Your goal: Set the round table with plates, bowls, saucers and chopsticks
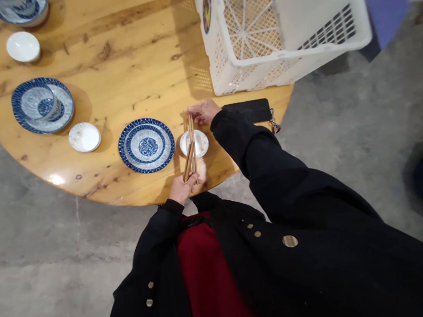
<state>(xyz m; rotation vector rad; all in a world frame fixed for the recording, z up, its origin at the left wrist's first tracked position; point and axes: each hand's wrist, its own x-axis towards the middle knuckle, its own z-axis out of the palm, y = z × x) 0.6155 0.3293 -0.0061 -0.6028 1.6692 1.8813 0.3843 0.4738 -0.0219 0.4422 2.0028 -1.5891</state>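
Observation:
My left hand is closed around the near ends of wooden chopsticks at the round table's near edge. My right hand pinches the far end of one chopstick. The chopsticks lie across a small white dish. To its left sits a blue-and-white patterned plate. Both arms wear black sleeves.
The wooden round table also carries a small white dish, a blue plate with a bowl, another white bowl and a blue bowl. A white plastic crate stands at the right, a black case beside my right sleeve.

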